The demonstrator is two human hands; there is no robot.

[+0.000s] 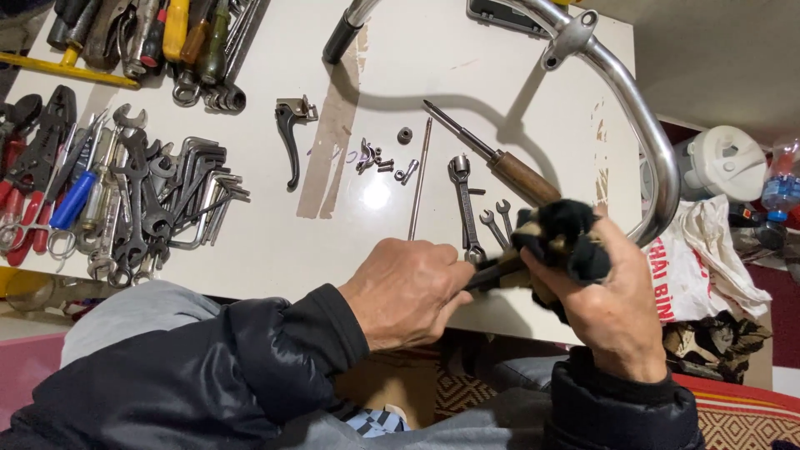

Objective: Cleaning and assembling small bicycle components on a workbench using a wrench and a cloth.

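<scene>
My left hand (408,292) grips the end of a dark slim tool (493,272) at the table's near edge. My right hand (612,304) clutches a black and tan rag (562,237) wrapped over the tool's other end. Just beyond lie a wooden-handled screwdriver (500,162), a ring spanner (465,204), two small open spanners (497,221) and a thin metal rod (419,179). A chrome handlebar (642,117) curves over the table's right side.
On the white table (267,242) are a black brake lever (292,137), small bolts and nuts (379,158), and a pile of spanners, hex keys and pliers (125,196) at left. More screwdrivers (167,37) lie far left. A white bag (708,258) and jug (721,162) sit right.
</scene>
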